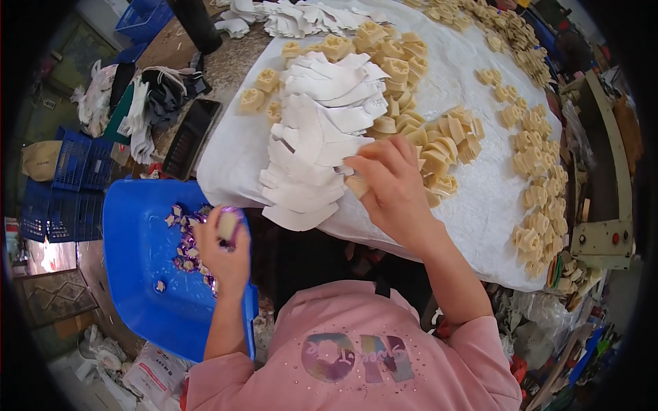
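The person's left hand (221,257) is above the blue tub (127,267), its fingers closed around a purple-rimmed piece (228,225) with a pale middle. Below it, inside the tub, lie small purple-and-white pieces (187,248).

The right hand (396,188) is over the near part of the white-covered table (483,205), thumb and fingertips drawn together on a small tan piece (356,185); whether they also touch the overlapping white strips (305,147) just beside them, the view does not show. Behind and beside that hand sits a heap of tan shapes (397,68), and 1 long curved row of similar shapes (538,178) runs along the table's right side
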`<action>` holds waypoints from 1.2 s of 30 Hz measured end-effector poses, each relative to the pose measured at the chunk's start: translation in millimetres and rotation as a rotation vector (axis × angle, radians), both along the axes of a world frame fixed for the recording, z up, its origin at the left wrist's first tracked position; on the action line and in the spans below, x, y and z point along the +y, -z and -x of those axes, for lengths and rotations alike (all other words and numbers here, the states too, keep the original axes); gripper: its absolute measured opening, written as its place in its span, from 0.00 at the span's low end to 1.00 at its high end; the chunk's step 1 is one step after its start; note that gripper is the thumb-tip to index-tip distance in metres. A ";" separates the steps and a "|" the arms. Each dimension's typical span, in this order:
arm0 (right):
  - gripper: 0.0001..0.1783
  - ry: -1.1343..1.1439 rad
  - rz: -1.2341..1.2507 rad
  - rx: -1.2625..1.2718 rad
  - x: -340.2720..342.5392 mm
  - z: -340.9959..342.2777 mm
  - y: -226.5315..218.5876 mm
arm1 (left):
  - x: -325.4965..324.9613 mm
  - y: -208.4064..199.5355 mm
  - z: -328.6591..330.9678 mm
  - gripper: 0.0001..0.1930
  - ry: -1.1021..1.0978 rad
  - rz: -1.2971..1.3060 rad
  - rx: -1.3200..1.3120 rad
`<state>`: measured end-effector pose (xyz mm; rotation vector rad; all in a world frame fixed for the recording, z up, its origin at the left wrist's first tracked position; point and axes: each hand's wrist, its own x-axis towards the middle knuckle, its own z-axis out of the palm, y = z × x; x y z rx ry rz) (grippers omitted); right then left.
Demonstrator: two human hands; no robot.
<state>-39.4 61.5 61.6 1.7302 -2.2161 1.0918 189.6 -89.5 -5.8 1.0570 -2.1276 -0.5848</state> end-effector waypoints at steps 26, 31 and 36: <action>0.09 -0.150 -0.114 0.260 -66.9 -1.7 2.4 | -0.6 -28.2 89.9 0.14 0.320 -0.613 0.476; 0.13 -0.196 0.024 0.131 -62.1 -2.7 5.0 | -2.2 -33.8 95.9 0.08 0.417 -1.061 0.708; 0.15 -0.205 0.077 0.083 -50.8 0.3 4.2 | -1.3 -27.6 97.8 0.06 0.430 -1.210 0.864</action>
